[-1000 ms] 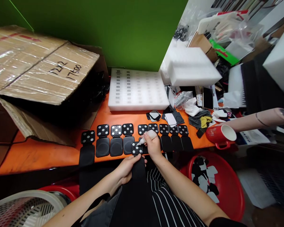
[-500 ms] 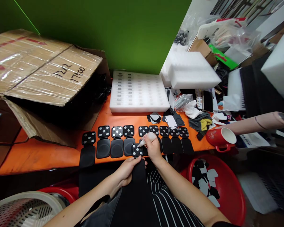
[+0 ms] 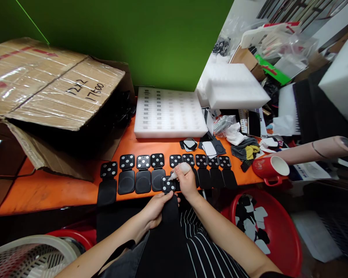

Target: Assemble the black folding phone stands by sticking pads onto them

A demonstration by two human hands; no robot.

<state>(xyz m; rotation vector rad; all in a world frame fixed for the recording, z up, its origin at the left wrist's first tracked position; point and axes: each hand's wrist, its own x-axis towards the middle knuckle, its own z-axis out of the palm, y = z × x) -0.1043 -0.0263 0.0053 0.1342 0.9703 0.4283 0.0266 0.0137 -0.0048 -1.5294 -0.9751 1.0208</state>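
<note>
My left hand [image 3: 159, 206] grips the lower end of a black hinged case [image 3: 168, 184] at the table's front edge, fingers closed around it. Several silvery round dots show on the case's raised square half; its other half is largely hidden by my hand. In my right hand [image 3: 187, 183] is a small white squeeze bottle [image 3: 183, 168], tilted with its narrow nozzle down at the dotted face. Whether the nozzle touches the face I cannot tell. Similar opened black cases, such as one at the left [image 3: 143, 181], lie in a row to both sides.
Behind the row stands a white foam tray [image 3: 171, 132] with slots. A large cardboard box [image 3: 46, 88] leans open at the left. To the right are a red mug [image 3: 265, 170], a pink flask [image 3: 316, 150] and cloths [image 3: 245, 150]. A red basin [image 3: 287, 231] holds black and white pieces below.
The squeeze bottle and my right hand have shifted very slightly left, with the nozzle still at the dotted face. My left hand and the case have stayed in place.
</note>
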